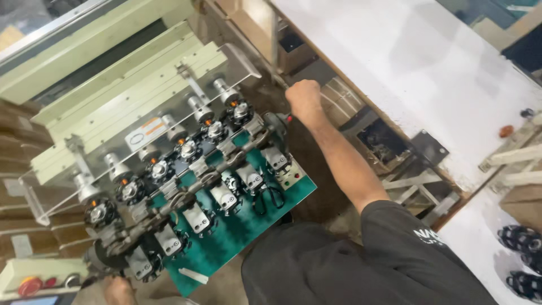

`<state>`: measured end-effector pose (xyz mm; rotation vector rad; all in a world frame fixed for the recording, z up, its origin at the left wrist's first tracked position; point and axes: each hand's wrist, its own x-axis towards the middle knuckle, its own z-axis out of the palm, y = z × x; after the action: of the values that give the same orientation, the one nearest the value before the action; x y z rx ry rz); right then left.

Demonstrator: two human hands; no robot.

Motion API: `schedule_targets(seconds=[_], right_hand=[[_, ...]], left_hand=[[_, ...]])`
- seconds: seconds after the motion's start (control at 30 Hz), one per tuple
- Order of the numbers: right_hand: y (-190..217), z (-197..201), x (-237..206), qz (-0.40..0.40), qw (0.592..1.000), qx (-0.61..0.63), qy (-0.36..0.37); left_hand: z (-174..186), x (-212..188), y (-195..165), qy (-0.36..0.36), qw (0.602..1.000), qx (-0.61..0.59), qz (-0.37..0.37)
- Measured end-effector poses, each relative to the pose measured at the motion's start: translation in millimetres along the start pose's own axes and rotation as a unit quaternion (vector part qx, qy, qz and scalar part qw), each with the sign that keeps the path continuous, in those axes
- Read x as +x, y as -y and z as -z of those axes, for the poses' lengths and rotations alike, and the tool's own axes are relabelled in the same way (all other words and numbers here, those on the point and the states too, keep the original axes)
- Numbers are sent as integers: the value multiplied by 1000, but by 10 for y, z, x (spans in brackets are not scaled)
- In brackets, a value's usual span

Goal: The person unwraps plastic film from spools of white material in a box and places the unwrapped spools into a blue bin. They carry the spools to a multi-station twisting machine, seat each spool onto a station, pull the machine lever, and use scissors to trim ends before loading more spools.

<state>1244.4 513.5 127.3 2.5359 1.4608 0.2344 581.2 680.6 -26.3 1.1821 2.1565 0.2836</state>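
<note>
The right hand (303,97) is a closed fist at 12 o'clock, gripping a small handle (282,118) at the end of the winding machine (186,164). The left hand (117,289), at 7 o'clock, rests by the other end; its fingers are hidden, so I cannot tell their state. The machine looks heavy, rigid metal, best worked by its end handles. Its green plate (237,231) carries 6 stations with fragile copper coils. A white bench (395,62) lies at 2 o'clock.
</note>
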Motion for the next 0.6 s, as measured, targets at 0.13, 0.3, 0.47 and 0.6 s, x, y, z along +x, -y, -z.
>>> schedule_targets(seconds=[0.13,0.3,0.47,0.6], right_hand=[[43,-18,47,8,1000,0,19],[29,4,52,17,999,-6,36],[33,94,60,1,999,-11,47],[34,138,55,4,999,-10,49]], left_hand=[[40,17,173,0,995,-104,4],[149,-84,371,-9,982,-187,10],[195,-114,227,-5,988,-145,47],[232,-189,215,-17,992,-116,48]])
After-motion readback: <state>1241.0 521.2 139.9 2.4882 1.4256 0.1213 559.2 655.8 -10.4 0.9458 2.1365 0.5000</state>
